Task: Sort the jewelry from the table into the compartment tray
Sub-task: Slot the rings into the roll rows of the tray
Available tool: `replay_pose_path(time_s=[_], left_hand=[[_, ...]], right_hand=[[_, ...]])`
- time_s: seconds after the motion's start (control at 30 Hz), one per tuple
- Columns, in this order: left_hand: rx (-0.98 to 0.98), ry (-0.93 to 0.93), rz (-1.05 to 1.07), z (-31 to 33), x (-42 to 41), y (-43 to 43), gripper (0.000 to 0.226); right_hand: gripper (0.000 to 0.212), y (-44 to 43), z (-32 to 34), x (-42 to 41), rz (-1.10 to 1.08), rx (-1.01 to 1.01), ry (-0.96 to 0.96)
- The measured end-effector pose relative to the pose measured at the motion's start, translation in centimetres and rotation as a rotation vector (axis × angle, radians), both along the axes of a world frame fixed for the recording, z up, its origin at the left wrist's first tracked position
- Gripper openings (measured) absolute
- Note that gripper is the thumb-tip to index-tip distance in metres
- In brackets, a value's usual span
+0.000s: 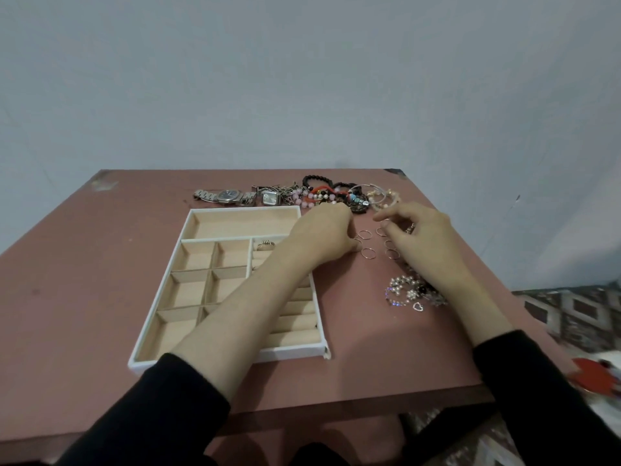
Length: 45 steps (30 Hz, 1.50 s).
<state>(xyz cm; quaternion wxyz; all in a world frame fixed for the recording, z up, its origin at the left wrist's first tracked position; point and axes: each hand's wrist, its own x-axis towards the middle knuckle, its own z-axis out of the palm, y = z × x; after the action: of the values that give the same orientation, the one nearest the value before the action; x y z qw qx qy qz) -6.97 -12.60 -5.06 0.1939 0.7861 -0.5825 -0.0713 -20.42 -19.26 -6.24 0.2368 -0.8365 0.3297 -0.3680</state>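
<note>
Now the left hand [322, 233] reaches across the white compartment tray [292, 353] to the thin rings [369, 252], which lie on the pink table [100, 264] just right of the tray. Its fingertips curl down at the rings and are hidden, so I cannot tell if they pinch one. The right hand [416, 233] hovers further right of the tray, fingers loose and spread. One silver ring [266, 244] already sits in the tray's ring rolls. Two watches [228, 196] and the bead bracelets [332, 195] lie beyond the tray.

bare table [111, 264] left, jewelry pile [336, 195] crowding rear
</note>
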Motion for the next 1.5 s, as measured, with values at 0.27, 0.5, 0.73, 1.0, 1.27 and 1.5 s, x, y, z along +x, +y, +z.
replay_pose_path(time_s=[0.27,0.5,0.73,1.0,1.27,1.5], left_hand=[[-0.005,0.119,-0.002,0.0,0.2,-0.3,0.019],[-0.163,0.159,0.027,0.4,0.8,0.2,0.011],[-0.077,0.114,0.001,0.0,0.7,0.6,0.021],[-0.111,0.170,0.017,0.0,1.0,0.6,0.014],[-0.141,0.195,0.008,-0.1,1.2,0.6,0.015],[-0.087,0.164,-0.071,0.1,0.9,0.7,0.021]], right_hand=[[0.021,0.0,0.0,0.0,-0.004,0.001,0.020],[0.005,-0.4,-0.1,-0.5,0.034,-0.013,0.127],[0.027,-0.5,-0.4,-1.0,0.086,-0.043,0.353],[0.010,-0.7,-0.3,-0.5,0.117,0.016,0.369],[0.018,-0.5,-0.2,-0.4,0.096,0.065,0.331],[0.015,-0.4,-0.2,-0.5,0.108,0.149,0.158]])
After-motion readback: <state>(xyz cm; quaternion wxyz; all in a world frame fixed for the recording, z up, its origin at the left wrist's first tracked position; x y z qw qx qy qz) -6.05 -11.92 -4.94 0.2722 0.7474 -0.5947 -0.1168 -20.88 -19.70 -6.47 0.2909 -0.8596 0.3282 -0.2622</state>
